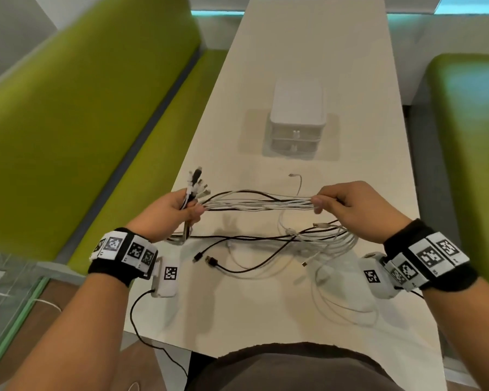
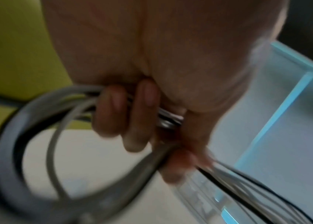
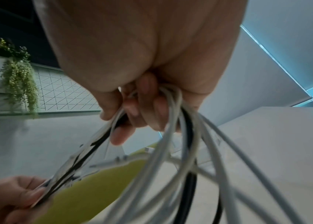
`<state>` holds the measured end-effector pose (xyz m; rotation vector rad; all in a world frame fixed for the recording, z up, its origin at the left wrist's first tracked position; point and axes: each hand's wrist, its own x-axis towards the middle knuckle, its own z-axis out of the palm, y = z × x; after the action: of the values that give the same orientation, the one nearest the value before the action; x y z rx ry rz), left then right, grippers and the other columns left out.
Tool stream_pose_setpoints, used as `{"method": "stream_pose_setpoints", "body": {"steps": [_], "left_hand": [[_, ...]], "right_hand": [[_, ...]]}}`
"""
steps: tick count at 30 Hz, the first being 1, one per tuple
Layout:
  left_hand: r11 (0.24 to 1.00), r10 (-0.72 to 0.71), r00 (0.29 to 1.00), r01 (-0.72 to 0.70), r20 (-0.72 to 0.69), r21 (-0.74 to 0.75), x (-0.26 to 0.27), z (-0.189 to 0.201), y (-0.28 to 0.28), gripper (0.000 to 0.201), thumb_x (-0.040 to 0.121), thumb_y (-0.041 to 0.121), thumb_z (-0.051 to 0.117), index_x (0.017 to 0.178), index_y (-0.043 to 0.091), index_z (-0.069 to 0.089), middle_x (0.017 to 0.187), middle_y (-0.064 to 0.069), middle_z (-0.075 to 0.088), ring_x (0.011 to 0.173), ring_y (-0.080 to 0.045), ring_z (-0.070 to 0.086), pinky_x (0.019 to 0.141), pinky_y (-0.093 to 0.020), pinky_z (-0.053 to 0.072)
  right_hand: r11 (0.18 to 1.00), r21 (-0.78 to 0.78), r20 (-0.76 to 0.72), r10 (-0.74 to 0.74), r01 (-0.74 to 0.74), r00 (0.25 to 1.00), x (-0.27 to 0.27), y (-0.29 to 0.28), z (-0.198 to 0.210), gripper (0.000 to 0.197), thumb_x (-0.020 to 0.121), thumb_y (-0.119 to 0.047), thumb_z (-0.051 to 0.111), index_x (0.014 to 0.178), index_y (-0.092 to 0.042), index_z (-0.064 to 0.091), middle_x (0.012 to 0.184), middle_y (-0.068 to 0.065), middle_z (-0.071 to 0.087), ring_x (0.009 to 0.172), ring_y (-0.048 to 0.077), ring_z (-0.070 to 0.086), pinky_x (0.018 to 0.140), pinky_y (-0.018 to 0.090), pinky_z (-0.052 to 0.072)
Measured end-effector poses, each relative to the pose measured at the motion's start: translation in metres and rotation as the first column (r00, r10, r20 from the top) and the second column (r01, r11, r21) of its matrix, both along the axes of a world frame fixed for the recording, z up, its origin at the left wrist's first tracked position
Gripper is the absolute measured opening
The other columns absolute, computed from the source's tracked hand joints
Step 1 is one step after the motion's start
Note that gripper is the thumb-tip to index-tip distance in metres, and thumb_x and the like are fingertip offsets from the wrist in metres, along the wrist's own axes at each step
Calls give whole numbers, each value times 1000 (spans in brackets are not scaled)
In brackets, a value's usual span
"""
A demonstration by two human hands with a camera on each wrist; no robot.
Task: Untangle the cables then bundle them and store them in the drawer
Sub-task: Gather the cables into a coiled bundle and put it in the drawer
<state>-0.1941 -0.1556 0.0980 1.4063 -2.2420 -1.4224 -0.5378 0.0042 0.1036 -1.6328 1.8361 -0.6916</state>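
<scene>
Head view: drawer unit [image 1: 297,128] shut, cables [image 1: 257,204] w/ both hands.

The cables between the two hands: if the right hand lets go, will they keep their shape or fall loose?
Probably they fall loose. The cables look thin and floppy: beyond the right hand they droop in slack loops onto the table. They seem light. The left hand grips them near the plugs, so those ends should stay together.

cables [image 1: 260,204] above table [image 1: 308,52] | drawer unit [image 1: 297,119] behind cables
</scene>
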Motion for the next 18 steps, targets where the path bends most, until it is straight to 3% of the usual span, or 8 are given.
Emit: {"method": "stream_pose_setpoints", "body": {"steps": [3,5,7,11,13,15,17,18], "left_hand": [[984,-58,993,75,-106,163,12,-10,2,63,73,64,76,83,9,47,66,3,58,60,-9,52,63,-19,42],[986,-62,995,74,-83,151,13,-10,5,52,82,53,76,84,8,49,66,6,57,60,-6,53,65,-23,42],[995,-76,997,76,4,63,5,-2,8,35,92,33,71,86,6,50,70,9,56,64,-4,57,70,-30,44],[969,-227,972,231,54,-88,-36,26,34,24,98,25,64,88,10,49,69,13,52,63,-6,49,64,-30,40],[959,-252,967,253,19,-130,-55,35,43,16,98,26,64,89,20,52,67,17,52,61,-5,48,62,-31,39],[962,-247,968,239,-50,-131,-64,43,47,14,97,25,64,88,24,53,66,16,52,61,-9,48,61,-34,40],[966,-231,967,215,-108,-142,-64,49,46,21,97,23,66,82,27,51,66,14,51,62,-13,49,61,-38,42],[967,-218,968,198,-123,-159,-60,52,44,26,97,22,66,79,30,50,66,13,50,63,-14,49,60,-37,43]], "right_hand": [[999,-44,37,4,-3,999,3,0,-2,22,103,-33,55,111,-33,75,95,-21,74,87,-1,67,80,22,49],[998,-18,-142,63,-66,988,3,-1,-5,27,104,-27,52,121,-37,70,110,-16,73,99,11,66,83,27,47],[992,-56,-330,88,-113,940,7,-5,-4,38,95,-15,53,126,-31,67,117,-6,69,110,21,59,90,34,45],[967,-156,-238,164,-204,957,54,-14,21,77,71,-27,56,147,-20,49,143,3,55,132,21,44,113,31,30],[957,-149,-283,201,-250,938,84,-21,26,82,71,-33,60,149,-18,40,130,5,62,119,25,52,106,36,39],[980,-77,-241,158,-181,957,100,-28,22,78,79,-37,66,149,-22,34,104,1,68,97,25,61,84,40,51],[997,-11,-206,71,-75,976,99,-32,12,60,85,-51,71,135,-26,51,88,-3,70,85,21,64,73,39,52],[998,23,-248,59,-55,967,95,-32,7,47,86,-61,69,116,-26,63,81,-3,69,80,21,64,69,38,51]]}}
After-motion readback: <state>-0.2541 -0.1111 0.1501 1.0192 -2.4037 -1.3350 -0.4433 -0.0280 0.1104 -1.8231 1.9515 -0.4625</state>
